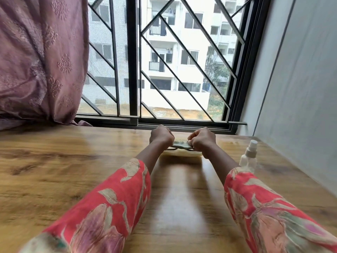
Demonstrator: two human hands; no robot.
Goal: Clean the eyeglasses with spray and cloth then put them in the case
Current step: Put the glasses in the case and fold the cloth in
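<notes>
Both my hands are stretched out over the far middle of the wooden table (pixel 91 170). My left hand (pixel 161 136) and my right hand (pixel 201 140) are curled, and between them they hold the dark-framed eyeglasses (pixel 180 144), whose lenses show a greenish glint. Just beneath the glasses lies a pale cream case (pixel 182 154), mostly hidden by my wrists. A clear spray bottle (pixel 249 157) with a white nozzle stands upright to the right of my right forearm. I cannot make out a cloth.
A barred window (pixel 164 70) runs along the table's far edge. A mauve embroidered curtain (pixel 40 57) hangs at the left, its hem resting on the table. A grey wall (pixel 300 88) borders the table's right side.
</notes>
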